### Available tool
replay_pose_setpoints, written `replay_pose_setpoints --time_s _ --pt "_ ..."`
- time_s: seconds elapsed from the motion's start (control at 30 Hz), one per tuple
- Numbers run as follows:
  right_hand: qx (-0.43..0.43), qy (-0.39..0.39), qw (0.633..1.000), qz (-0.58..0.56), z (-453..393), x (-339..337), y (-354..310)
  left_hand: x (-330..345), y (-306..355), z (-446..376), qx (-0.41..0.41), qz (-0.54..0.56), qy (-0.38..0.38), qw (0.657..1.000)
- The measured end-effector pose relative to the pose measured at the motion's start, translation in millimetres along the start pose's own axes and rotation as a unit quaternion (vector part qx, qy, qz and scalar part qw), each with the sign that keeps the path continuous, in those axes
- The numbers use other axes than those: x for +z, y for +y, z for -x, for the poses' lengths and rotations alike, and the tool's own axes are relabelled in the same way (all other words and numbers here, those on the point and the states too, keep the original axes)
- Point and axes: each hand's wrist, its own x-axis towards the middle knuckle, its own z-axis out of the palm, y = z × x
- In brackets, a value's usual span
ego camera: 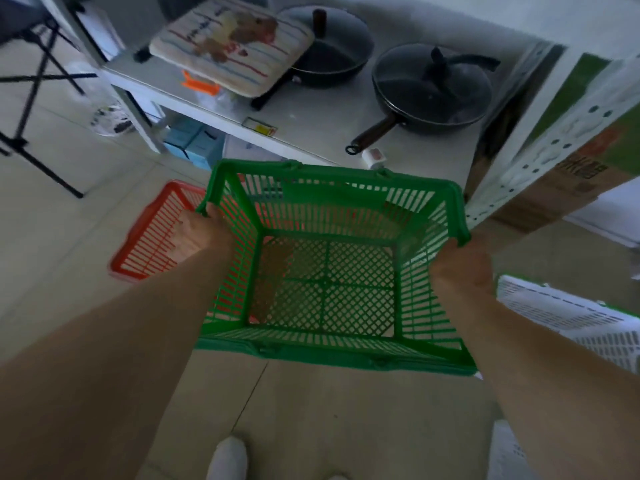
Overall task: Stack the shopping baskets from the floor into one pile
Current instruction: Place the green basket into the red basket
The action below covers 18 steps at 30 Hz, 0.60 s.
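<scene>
I hold a green shopping basket in the air in front of me, open side up. My left hand grips its left rim and my right hand grips its right rim. A red basket lies on the floor below and to the left, partly hidden behind the green one and my left hand. A white basket sits on the floor at the right edge of view.
A low white shelf just beyond the baskets carries two lidded black pans and a cushion. A perforated shelf post and a cardboard box stand at right. Black folding legs are at left.
</scene>
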Motion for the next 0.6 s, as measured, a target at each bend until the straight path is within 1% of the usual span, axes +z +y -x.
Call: replay_pose_setpoints --time_s 0.13,0.2,0.27,0.4,0.5,0.6 --pt "-0.025 -0.027 0.999 -0.005 24.9 27.3 -34.8 -14.4 -16.8 -53.2 0.046 0.031 0.008 0.998" --pt "-0.04 -0.03 0.999 -0.007 37.8 39.6 -50.8 -20.2 -29.4 -79.5 0.042 0.024 0.019 0.999" --pt "-0.042 -0.032 0.999 -0.001 51.9 48.5 -67.9 -24.4 -41.3 -103.0 0.018 0.024 0.032 0.999" --pt "-0.046 -0.024 0.999 0.008 83.9 74.4 -104.2 -37.9 -61.4 -152.4 0.016 0.045 0.036 0.998" --pt "-0.047 -0.038 0.998 0.001 103.4 94.2 -131.4 -49.1 -71.7 -190.5 0.036 0.05 0.041 0.997" --pt "-0.039 -0.058 0.998 -0.008 120.2 115.9 -156.5 -60.0 -76.6 -228.4 0.05 0.05 0.028 0.997"
